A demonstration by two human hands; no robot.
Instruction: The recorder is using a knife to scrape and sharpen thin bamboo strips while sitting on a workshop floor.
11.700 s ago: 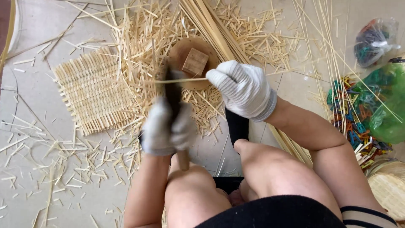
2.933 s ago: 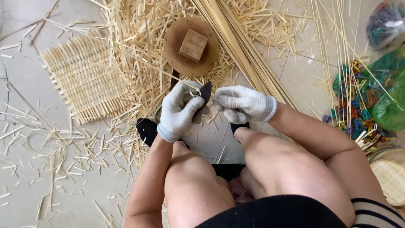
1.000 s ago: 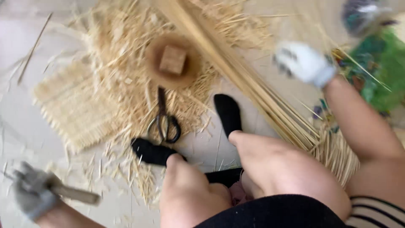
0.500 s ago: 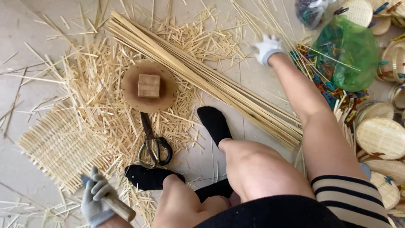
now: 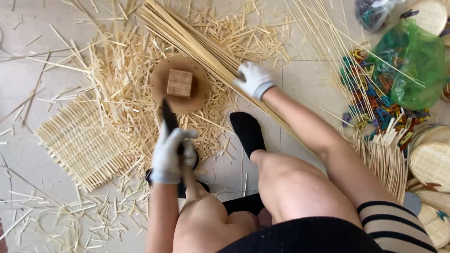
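Looks like this is the "grab a fresh strip" stage of bamboo weaving work. The right hand (image 5: 254, 79), in a white glove, is stretched out forward with the arm nearly straight, and it sits right on the bundle (image 5: 197, 42) of long strips that runs diagonally across the floor. Its fingers look curled down onto the strips, but I honestly can't tell if they've closed around one or are just resting on top. The left hand (image 5: 172, 152), also gloved, is pulled in close near the knee, elbow bent, with its fingers wrapped tight around the handle of a dark knife (image 5: 168, 117) whose blade points up and away toward the round block (image 5: 179, 84), a brown disc with a small wooden cube sitting on it. The knife tip is near the disc's edge, not touching as far as I can see. My read is that the next bit needs one strip picked clean out of the bundle without dragging its neighbours, then brought over to the block where the blade can get at it, so the knife hand wants to stay put and out of the way. There's a half-woven mat (image 5: 84, 140) lying off to the left in the scraps, and a green bag (image 5: 412, 65) with coloured clips (image 5: 375, 103) well off to the right.
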